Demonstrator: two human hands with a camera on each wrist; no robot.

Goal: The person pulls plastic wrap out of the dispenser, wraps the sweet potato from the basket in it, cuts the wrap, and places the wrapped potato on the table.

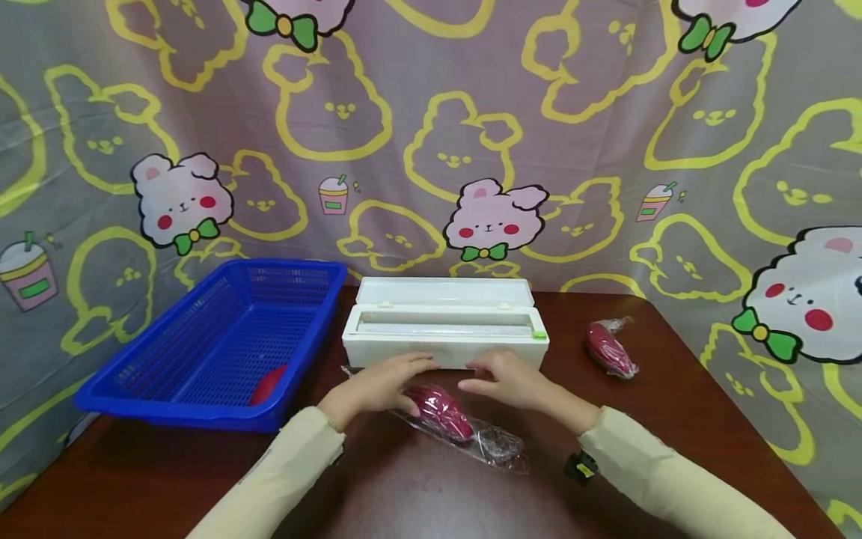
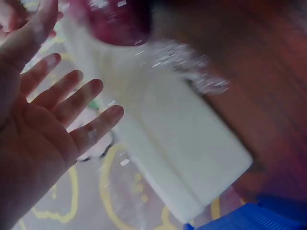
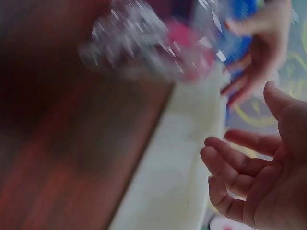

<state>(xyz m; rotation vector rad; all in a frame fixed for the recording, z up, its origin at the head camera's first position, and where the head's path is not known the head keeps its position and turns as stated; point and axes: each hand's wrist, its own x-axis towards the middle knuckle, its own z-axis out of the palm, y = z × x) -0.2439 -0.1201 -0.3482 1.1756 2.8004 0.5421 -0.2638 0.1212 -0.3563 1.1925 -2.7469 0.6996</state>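
Observation:
A dark red oblong item in clear plastic film [image 1: 441,412] lies on the table between my hands, film trailing off both ends. My left hand [image 1: 380,385] is over its left end with fingers spread; in the left wrist view they grip nothing. To the item's upper right, my right hand [image 1: 512,382] has loosely bent fingers, with nothing held in the right wrist view. Just beyond both hands stands a white cling film box [image 1: 444,348], its lid [image 1: 444,290] raised and a green piece [image 1: 539,335] at its right end. Motion blurs both wrist views.
A blue perforated basket [image 1: 175,410] stands at the left, with a red item [image 1: 267,385] inside near its front corner. Another film-wrapped red item [image 1: 608,348] lies at the right of the brown table [image 1: 431,498]. A patterned curtain [image 1: 404,165] hangs behind.

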